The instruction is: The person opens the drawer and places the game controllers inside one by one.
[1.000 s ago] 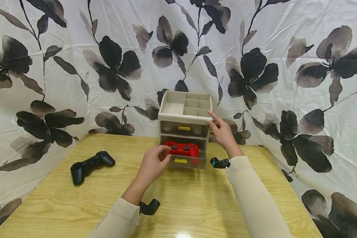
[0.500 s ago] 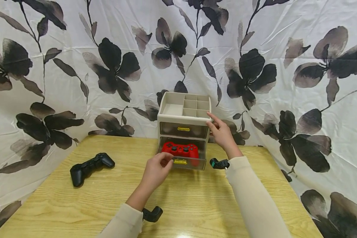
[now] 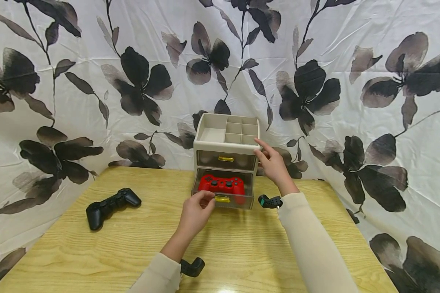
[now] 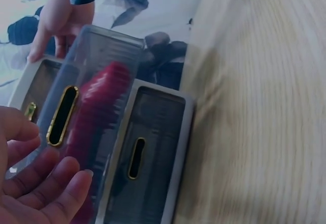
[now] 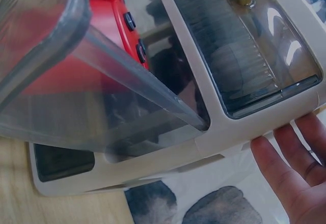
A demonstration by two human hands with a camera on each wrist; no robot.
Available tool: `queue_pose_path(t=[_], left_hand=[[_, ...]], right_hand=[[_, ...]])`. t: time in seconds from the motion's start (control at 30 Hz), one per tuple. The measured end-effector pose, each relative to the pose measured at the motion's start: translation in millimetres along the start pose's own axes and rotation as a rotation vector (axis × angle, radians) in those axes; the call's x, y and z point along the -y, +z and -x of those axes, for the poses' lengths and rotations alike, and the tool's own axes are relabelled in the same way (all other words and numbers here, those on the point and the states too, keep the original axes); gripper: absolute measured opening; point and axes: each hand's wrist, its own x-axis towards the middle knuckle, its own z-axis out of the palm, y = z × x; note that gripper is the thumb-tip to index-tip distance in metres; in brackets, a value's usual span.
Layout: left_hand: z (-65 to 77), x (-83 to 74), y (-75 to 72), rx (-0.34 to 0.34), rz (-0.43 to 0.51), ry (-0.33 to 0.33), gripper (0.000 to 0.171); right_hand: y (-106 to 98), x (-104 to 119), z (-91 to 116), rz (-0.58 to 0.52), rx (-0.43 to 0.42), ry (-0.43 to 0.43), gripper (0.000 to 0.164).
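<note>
We see the box point(image 3: 199, 145) in the middle of the head view, at the far edge of the table point(image 3: 95, 260). Its middle drawer point(image 3: 249, 202) is pulled out towards us, and the red pad point(image 3: 225, 185) lies inside. The top drawer point(image 3: 238, 161) and, lower right of centre in the left wrist view, the bottom drawer point(image 4: 155, 183) are closed.

We find the two hands apart. The left hand point(image 3: 196, 211), just below centre, has its fingers loosely bent and holding nothing, close beside the middle drawer's yellow handle point(image 3: 222, 199); whether a fingertip touches the front, we cannot tell. The right hand point(image 3: 274, 165), right of centre, has its fingers spread against the box's upper right corner; at the lower right of the right wrist view we see fingertips on its side wall.

Well apart from the box, the black pad point(image 3: 110, 208) lies on the table at the left of the head view. Behind everything we have a white cloth point(image 3: 249, 24) with dark flowers.
</note>
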Motion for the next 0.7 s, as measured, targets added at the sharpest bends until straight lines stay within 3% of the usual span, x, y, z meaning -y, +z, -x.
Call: queue_pose_path(t=[0.2,0.37,0.7], left_hand=[[3.4,3.2,8.2,-0.023,0.052,-0.052,0.01],[4.7,4.6,16.9,-0.091,0.129,-0.084,0.009],[5.5,-7.7,31.5,-0.195,0.479,-0.274,0.013]], right_hand=[[0.4,-0.8,0.4,0.012,-0.005,0.006,0.048],[0.3,-0.8,0.7,0.002,-0.014,0.002,0.048],[0.1,-0.7,-1.6,0.026,-0.008,-0.005,0.048]])
